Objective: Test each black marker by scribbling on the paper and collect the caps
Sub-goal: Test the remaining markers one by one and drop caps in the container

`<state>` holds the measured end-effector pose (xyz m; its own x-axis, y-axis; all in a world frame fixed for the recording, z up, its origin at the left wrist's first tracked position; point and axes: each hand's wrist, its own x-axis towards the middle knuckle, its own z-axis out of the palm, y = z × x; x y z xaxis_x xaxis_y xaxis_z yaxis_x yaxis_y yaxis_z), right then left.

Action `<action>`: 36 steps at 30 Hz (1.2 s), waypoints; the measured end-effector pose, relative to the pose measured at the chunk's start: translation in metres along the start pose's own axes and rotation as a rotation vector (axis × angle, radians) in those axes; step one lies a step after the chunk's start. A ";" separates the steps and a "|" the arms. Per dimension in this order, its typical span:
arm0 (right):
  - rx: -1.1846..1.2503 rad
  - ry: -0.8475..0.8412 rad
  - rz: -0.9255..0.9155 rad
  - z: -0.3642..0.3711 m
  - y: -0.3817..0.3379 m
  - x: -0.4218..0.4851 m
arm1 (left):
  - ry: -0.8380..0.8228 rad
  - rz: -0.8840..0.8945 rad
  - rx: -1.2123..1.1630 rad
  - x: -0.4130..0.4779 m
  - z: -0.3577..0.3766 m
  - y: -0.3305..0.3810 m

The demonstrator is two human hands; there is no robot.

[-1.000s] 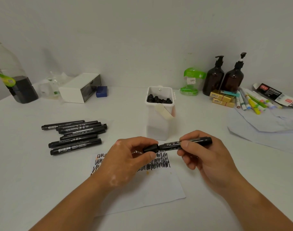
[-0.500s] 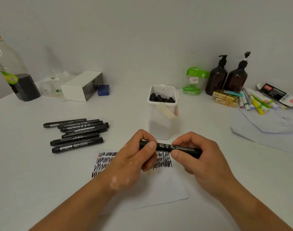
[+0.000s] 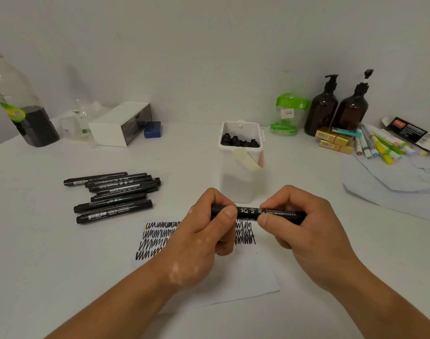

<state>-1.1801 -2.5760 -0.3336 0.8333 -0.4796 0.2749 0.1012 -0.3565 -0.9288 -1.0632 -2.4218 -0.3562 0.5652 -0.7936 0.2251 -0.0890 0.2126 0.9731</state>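
Here we grip a black, white-lettered marker level.
Our left hand clasps one end, our right hand wraps the other, over the scribbled white paper sheet near the white table's front edge.

Two hands are holding one black marker level above the scribbled paper.

The left hand is curling round the marker's left end with the thumb on top, while the right hand is pinching the other end, white lettering showing between them. Rows of black scribbles are lying on the sheet beneath. Just behind the hands a white container is standing with black caps inside, and a pile of black markers is lying to the left on the table.
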 end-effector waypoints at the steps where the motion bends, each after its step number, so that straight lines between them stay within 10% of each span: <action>1: 0.005 0.001 0.002 0.000 0.000 0.000 | -0.003 -0.001 -0.004 0.000 0.001 0.000; 30: 0.459 -0.123 0.165 0.011 0.007 -0.002 | 0.062 0.048 -0.177 0.005 -0.014 -0.002; 36: 0.169 -0.165 0.112 0.019 0.005 -0.007 | 0.090 0.075 0.016 0.006 -0.015 0.000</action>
<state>-1.1747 -2.5595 -0.3452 0.9203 -0.3665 0.1370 0.0815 -0.1631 -0.9832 -1.0472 -2.4180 -0.3559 0.6278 -0.7214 0.2925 -0.1466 0.2595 0.9546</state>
